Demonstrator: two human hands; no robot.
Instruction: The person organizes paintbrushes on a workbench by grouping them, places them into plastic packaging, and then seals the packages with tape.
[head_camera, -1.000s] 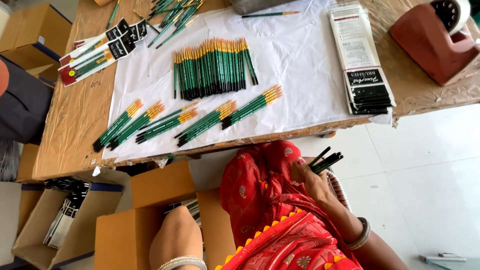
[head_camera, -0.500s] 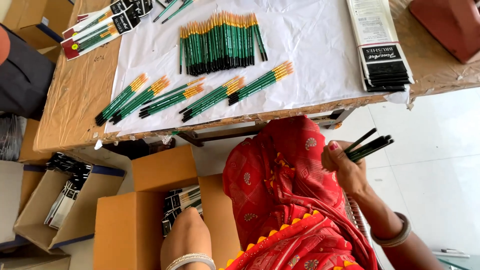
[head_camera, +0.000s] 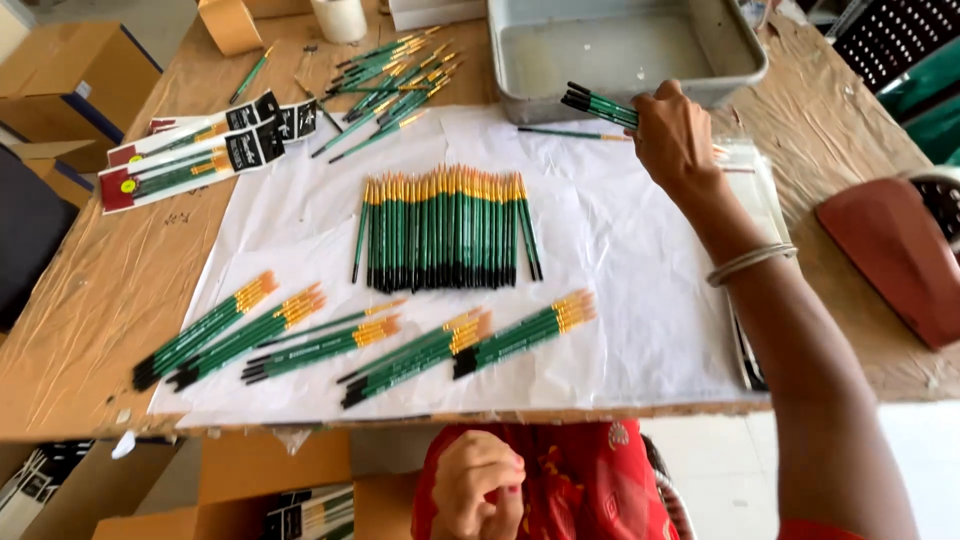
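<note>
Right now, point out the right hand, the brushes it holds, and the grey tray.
right hand (head_camera: 675, 135), head view, back of the hand.
brushes (head_camera: 600, 104), head view, green handles.
grey tray (head_camera: 735, 75), head view, right rim.

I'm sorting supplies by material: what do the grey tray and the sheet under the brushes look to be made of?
The grey tray looks like metal, perhaps galvanised or painted: dull matt grey, thin rolled rim, stained floor. It could be plastic. The white sheet looks like thin paper: matt, creased and crinkled. The right hand holds green brushes beside the tray.
</note>
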